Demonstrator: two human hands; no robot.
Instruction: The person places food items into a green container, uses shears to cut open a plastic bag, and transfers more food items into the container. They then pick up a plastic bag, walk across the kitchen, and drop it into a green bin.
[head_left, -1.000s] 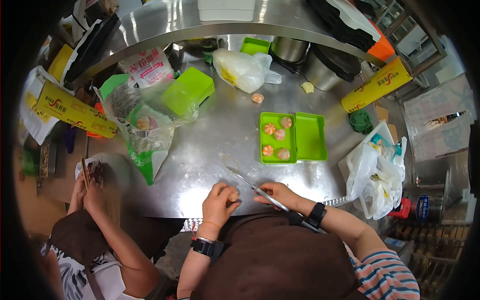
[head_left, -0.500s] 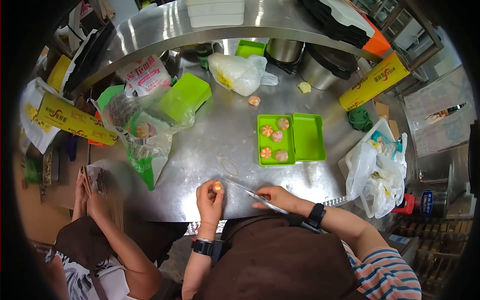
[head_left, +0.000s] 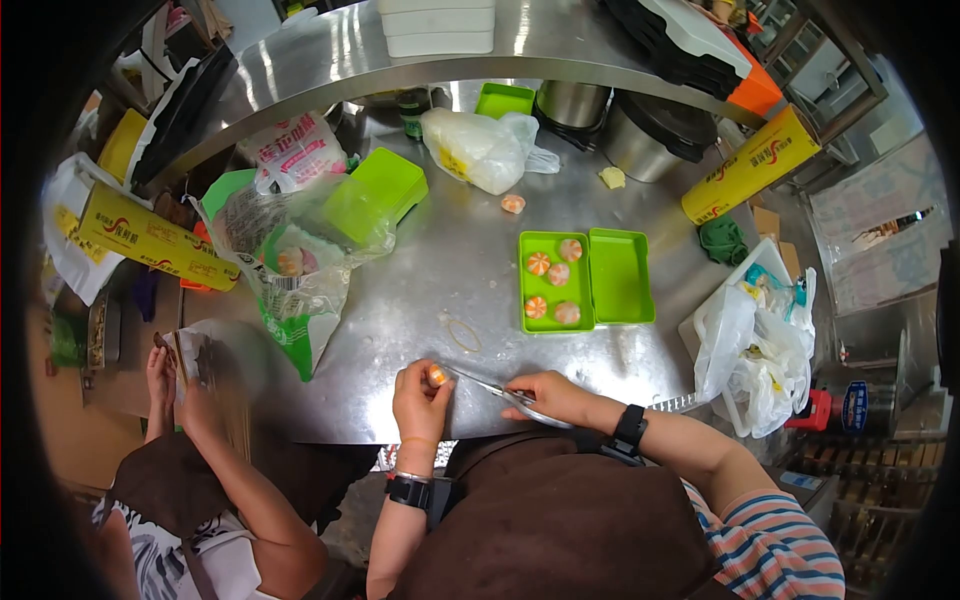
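With its orange stripes now turned upward, the ball (head_left: 438, 375) is held by the left fingers (head_left: 414, 376), near the metal tool (head_left: 495, 388) gripped by the right fingers (head_left: 522, 384)

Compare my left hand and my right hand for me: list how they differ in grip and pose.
Left hand pinches a small orange-and-white ball at its fingertips; right hand grips a long, slim metal tool.
Left hand points away from the body; right hand comes in from the right, pointing across toward the left hand.

Shared: both are bare, near the front edge of the steel table, each with a black wristband.
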